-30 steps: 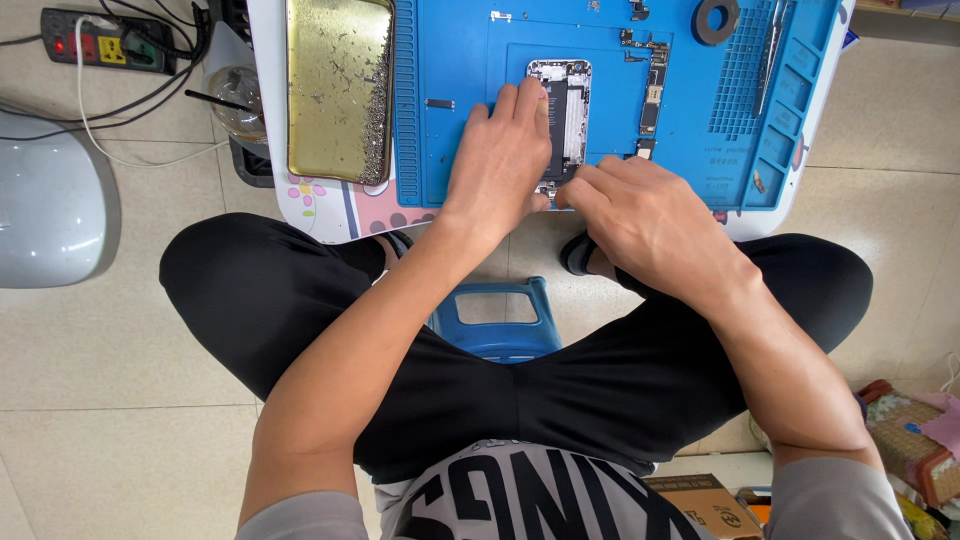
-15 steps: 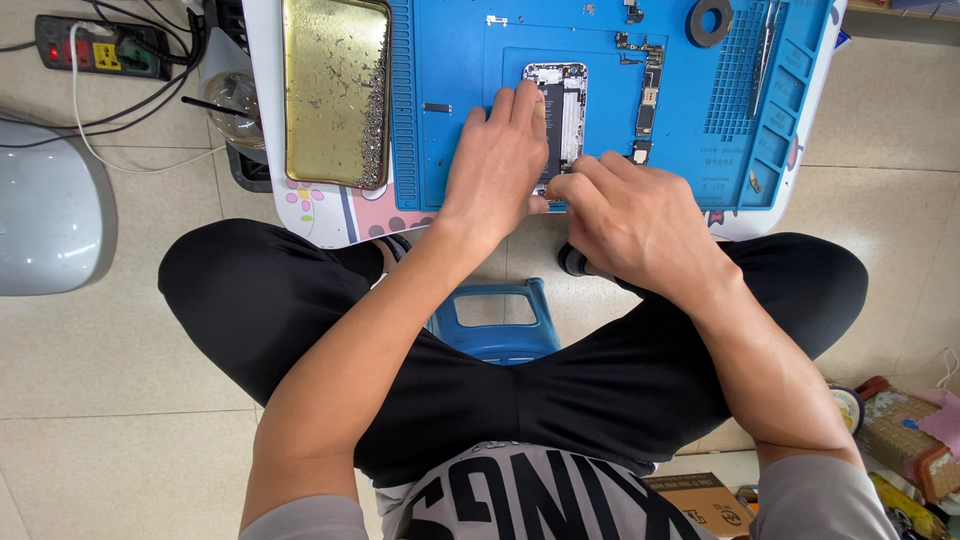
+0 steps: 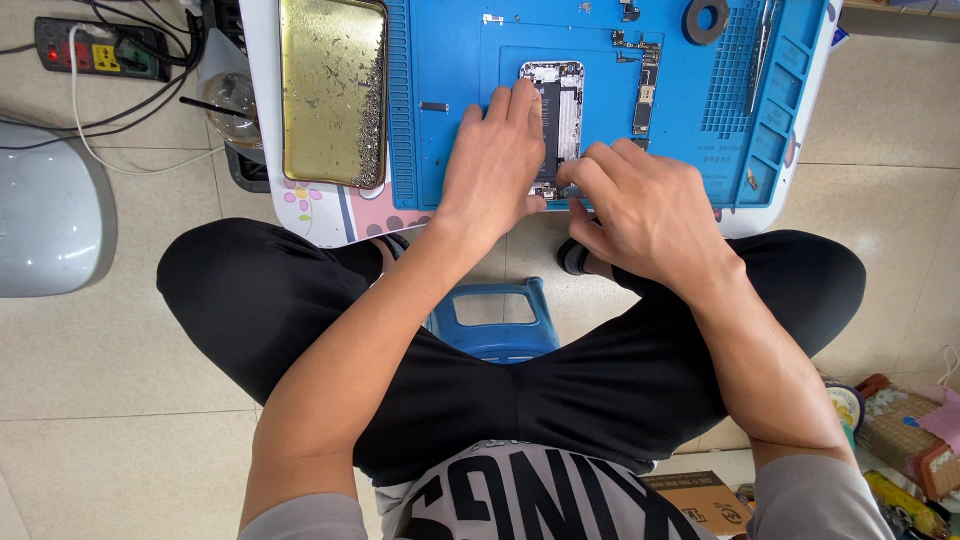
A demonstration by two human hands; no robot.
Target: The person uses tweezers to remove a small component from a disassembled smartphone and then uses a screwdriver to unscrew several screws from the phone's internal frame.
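An opened phone chassis (image 3: 560,110) lies on a blue work mat (image 3: 470,60) on a small low table. My left hand (image 3: 495,160) rests flat over the chassis' left half, fingers pressing it down. My right hand (image 3: 640,205) sits at the chassis' lower edge with fingertips pinched together on something small that I cannot make out. A narrow circuit board (image 3: 645,85) lies just right of the chassis.
A gold metal tray (image 3: 333,90) with metal debris sits left of the mat. A black ring (image 3: 706,20) and tweezers (image 3: 765,50) lie at the mat's right. A power strip (image 3: 100,50) with cables is on the floor at left. A blue stool (image 3: 495,320) stands under me.
The view has shifted slightly. My right hand moved left, closer to the chassis' lower edge. My left hand stays on the chassis.
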